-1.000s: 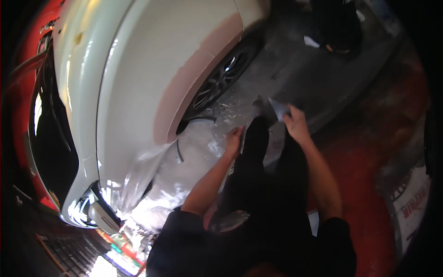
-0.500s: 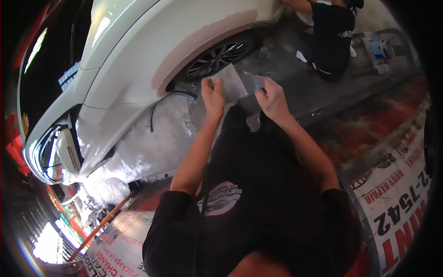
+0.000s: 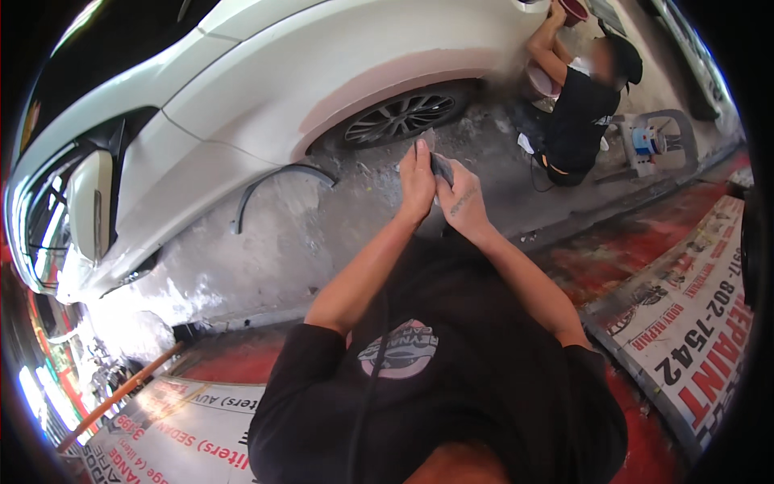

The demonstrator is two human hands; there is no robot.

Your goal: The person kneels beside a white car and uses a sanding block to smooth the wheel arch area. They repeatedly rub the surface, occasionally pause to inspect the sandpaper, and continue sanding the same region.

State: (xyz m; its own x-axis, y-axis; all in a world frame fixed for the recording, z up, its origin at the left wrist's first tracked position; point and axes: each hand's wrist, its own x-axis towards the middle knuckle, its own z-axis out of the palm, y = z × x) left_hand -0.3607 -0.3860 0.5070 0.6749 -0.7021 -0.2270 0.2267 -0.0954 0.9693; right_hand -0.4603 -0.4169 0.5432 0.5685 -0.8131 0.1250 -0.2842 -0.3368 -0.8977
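Observation:
My left hand (image 3: 416, 185) and my right hand (image 3: 461, 200) meet in front of my dark shirt, fingers closed on thin, flat grey pieces (image 3: 442, 167), like sheets or spreaders, largely hidden by the fingers. Beyond them is a white car (image 3: 250, 73) with a pinkish patch (image 3: 347, 87) along the wheel arch above a dark tyre and spoked wheel (image 3: 399, 118). A loose grey curved trim strip (image 3: 282, 176) lies on the concrete floor left of my hands.
A co-worker in black (image 3: 572, 121) crouches at the upper right, arms raised to a maroon container (image 3: 571, 11). Behind them stands a grey frame with a can (image 3: 646, 141). Printed banners (image 3: 645, 339) lie on both sides of me, with an orange pole (image 3: 121, 395) at lower left.
My hands, earlier holding the flat pieces apart, have come together and overlap them. The view has shifted, bringing more of the car's side and the co-worker into sight.

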